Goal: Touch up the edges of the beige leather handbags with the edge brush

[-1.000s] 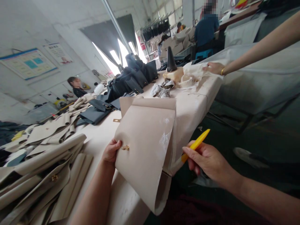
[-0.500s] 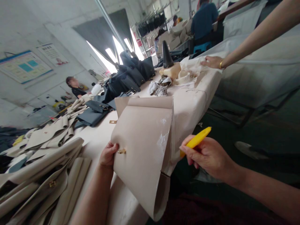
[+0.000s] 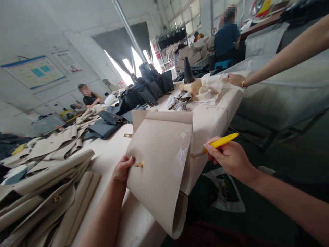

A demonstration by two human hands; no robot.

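My left hand [image 3: 123,168] grips the left edge of a beige leather bag panel [image 3: 156,151], thumb on top beside a small gold clasp [image 3: 138,165]. The panel is folded, its lower end curling over the table's near edge. Whitish wet-looking smears [image 3: 182,154] lie along its right side. In my right hand [image 3: 231,157] is a yellow-handled brush [image 3: 222,141], held between thumb and fingers. Its pale tip points left at the panel's right edge; whether it touches cannot be made out.
Beige bag pieces [image 3: 51,206] are heaped at left, dark blue bags [image 3: 151,85] further back. A black cone-shaped bottle [image 3: 188,70], rags [image 3: 178,102] and a tape roll [image 3: 204,93] sit at the table's far end. A co-worker's hand [image 3: 234,80] rests on pale sheets there.
The brush has come up and tilted flatter, its tip now showing by the panel's right edge. My left hand keeps its grip. The view has shifted slightly.
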